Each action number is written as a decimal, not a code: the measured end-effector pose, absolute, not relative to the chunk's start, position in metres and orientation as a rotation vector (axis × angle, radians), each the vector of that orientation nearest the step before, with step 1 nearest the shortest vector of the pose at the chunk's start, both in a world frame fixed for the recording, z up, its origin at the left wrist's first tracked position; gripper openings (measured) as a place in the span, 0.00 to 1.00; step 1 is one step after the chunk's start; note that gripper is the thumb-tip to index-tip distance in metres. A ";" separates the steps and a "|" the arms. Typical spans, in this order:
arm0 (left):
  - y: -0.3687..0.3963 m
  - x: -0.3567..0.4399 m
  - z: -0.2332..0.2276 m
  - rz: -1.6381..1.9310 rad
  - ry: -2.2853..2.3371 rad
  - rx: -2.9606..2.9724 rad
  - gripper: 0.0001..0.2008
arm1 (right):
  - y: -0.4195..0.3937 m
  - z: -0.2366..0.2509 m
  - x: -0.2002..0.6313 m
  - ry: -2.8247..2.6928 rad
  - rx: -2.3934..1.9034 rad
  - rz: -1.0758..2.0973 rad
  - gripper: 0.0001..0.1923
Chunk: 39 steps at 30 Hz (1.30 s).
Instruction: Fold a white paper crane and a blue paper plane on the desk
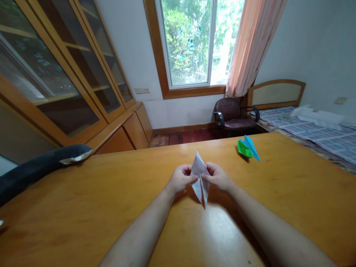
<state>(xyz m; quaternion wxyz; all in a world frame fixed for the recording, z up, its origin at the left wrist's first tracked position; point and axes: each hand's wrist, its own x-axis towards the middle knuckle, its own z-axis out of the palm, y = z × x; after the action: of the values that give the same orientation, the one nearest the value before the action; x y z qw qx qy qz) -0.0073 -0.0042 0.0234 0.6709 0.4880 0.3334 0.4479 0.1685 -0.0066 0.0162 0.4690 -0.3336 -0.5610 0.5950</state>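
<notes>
A white sheet of paper folded into a long diamond (197, 165) is held just above the wooden table (111, 207). Its upper point faces away from me, and its lower half is split by a slit into two narrow points. My left hand (181, 178) pinches the left edge, thumb on top near the centre crease. On the right edge, my right hand (218, 176) grips in the same way, its thumb close to the other. The fingers beneath the paper are partly hidden.
A green folded paper boat (244, 149) and a blue paper plane (252, 148) lie together at the table's far right. A dark, curved object (41, 163) with a white underside rests at the left edge. Beyond the table stands a maroon armchair (230, 111).
</notes>
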 end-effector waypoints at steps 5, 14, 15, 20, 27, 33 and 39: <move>-0.008 -0.004 0.024 0.987 0.716 1.084 0.19 | -0.011 0.020 0.164 -1.285 -0.827 1.512 0.13; -0.017 0.002 0.027 1.027 0.703 0.988 0.18 | -0.016 0.022 0.161 -1.182 -0.814 1.650 0.14; -0.017 0.002 0.027 1.033 0.702 0.973 0.18 | -0.015 0.021 0.160 -1.168 -0.810 1.659 0.15; -0.019 0.004 0.022 1.063 0.663 0.903 0.22 | -0.013 0.018 0.159 -1.080 -0.810 1.712 0.18; -0.017 0.002 0.019 1.097 0.592 0.873 0.21 | -0.010 0.010 0.158 -0.914 -0.732 1.810 0.22; -0.013 0.001 0.015 1.087 0.596 0.897 0.19 | -0.008 0.006 0.160 -0.918 -0.799 1.834 0.22; -0.005 0.000 0.013 1.121 0.751 0.975 0.22 | -0.007 0.006 0.162 -0.881 -0.765 1.795 0.21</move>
<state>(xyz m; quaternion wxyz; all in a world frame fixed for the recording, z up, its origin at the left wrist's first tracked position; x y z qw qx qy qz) -0.0001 -0.0046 0.0133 0.6732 0.4333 0.3335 0.4978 0.1622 -0.0073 0.0061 0.4797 -0.3133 -0.3609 0.7358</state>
